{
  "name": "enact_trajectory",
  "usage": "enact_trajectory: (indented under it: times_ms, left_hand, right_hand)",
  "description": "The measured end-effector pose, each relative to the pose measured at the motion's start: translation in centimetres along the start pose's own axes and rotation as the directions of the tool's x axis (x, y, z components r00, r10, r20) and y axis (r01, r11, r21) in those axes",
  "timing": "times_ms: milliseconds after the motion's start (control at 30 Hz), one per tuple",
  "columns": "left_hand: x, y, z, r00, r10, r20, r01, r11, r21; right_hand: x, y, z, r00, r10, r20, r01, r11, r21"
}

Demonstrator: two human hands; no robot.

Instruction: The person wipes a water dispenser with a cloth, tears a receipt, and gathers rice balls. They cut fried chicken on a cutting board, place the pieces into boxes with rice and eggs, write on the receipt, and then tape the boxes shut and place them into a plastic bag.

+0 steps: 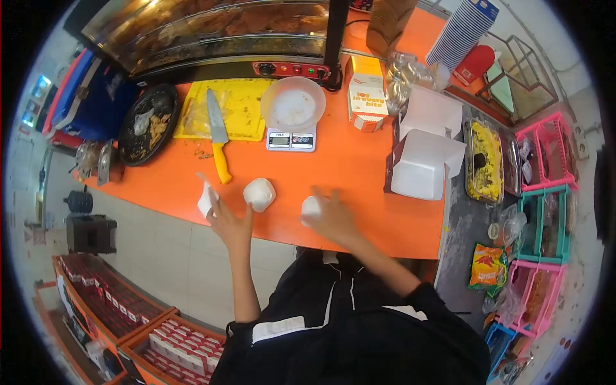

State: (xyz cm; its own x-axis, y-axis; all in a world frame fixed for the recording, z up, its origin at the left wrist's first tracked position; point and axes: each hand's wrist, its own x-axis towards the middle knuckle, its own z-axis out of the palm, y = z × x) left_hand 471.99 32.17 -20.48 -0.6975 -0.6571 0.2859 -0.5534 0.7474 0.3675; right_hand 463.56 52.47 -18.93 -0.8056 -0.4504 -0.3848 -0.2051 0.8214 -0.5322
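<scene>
A round white bundle (259, 194), seemingly wrapped in paper, sits near the orange counter's front edge. To its left, my left hand (229, 223) has its thumb and fingers spread, the fingers against a white paper-like piece (206, 199). Over on the right, my right hand (336, 221) is slightly blurred, with its fingers apart beside a second white bundle (310, 210), which it partly covers. Whether it touches that bundle is hard to tell. Beyond my hands lie a knife (217, 128) with a yellow handle and a kitchen scale (291, 140) carrying a pale bowl (293, 104).
The knife rests on a yellow cutting board (247, 115), beside a black dish (149, 125) of food scraps. Open white boxes (417, 173) and a yellow-and-white carton (366, 96) stand on the right. A heated display case (212, 32) fills the back. A tray of yellow food (484, 160) is at far right.
</scene>
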Motion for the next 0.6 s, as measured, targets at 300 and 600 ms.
enact_trajectory:
  times_ms: [300, 600]
  left_hand:
    - [2.6, -0.1, 6.3, 0.916, 0.348, 0.198, -0.165, 0.780, -0.604]
    - [-3.3, 5.6, 7.5, 0.890, 0.341, 0.302, -0.161, 0.855, -0.492]
  right_hand:
    - [-0.8, 5.9, -1.9, 0.957, -0.059, -0.284, 0.147, 0.943, 0.299]
    - [2.2, 20.0, -12.0, 0.849, 0.331, -0.412, -0.425, 0.891, -0.159]
